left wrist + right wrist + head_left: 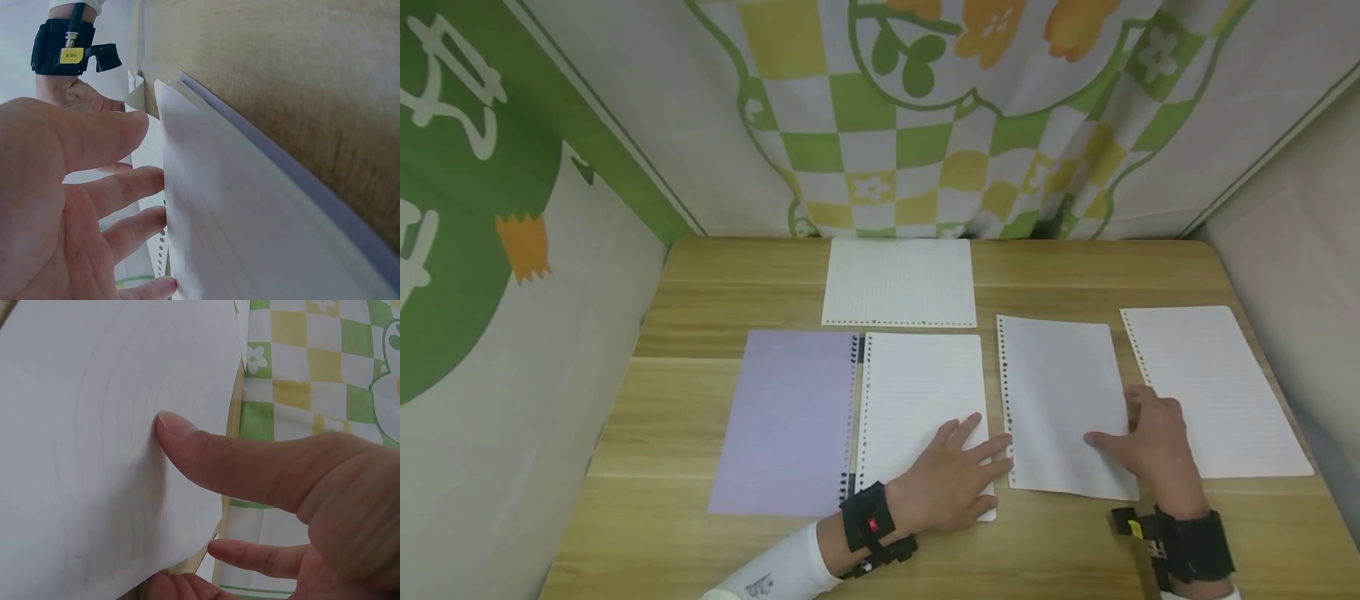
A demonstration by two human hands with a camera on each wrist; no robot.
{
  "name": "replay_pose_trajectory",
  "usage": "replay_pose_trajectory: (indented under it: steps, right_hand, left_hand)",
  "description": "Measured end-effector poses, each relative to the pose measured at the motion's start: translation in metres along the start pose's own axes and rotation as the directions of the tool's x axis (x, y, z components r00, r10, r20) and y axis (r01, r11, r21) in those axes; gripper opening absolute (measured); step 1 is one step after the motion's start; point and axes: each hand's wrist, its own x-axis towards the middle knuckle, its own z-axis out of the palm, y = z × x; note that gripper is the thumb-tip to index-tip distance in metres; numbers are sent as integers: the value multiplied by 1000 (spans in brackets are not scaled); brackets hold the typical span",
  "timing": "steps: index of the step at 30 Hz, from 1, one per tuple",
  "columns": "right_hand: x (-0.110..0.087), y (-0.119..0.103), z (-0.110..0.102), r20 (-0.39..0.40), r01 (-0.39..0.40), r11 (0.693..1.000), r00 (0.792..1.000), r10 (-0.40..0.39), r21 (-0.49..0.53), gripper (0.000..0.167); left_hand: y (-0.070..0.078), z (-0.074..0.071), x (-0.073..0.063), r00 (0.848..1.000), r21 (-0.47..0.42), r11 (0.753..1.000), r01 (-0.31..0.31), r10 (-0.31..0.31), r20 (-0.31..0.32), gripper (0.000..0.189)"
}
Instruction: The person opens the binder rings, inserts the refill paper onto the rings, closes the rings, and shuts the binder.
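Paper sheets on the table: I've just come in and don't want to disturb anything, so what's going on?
A person is at a table with an open notebook, its purple cover on the left. Their left hand lies spread over the lower right of its white pages. Their right hand holds the right edge of a loose sheet beside it, thumb on the sheet's face. Another sheet lies beyond the notebook, and a lined sheet at the table's right side.

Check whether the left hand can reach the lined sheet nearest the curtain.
Probably yes: the left hand lies spread over the ring notebook's lined page, and nothing stands between it and that lined sheet.
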Motion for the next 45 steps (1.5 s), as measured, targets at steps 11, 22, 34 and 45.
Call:
replay_pose_trajectory:
  steps: [11,22,34,45]
  right_hand:
    - [10,8,-8,112,-64,998,992,67,-25,108]
    - [16,48,-16,212,4,983,976,-43,183,74]
    - [4,51,-16,278,-78,877,958,-65,474,62]
    - [-7,8,11,333,-112,807,937,-109,579,56]
  left_hand:
    - [-5,-5,-7,1000,-75,997,-4,2,-28,52]
    - [-34,-3,-31,986,-473,881,14,-91,-141,51]
    - [-58,-2,-42,938,-890,445,95,-341,-70,53]
    - [-63,0,-39,930,-999,18,40,-368,30,58]
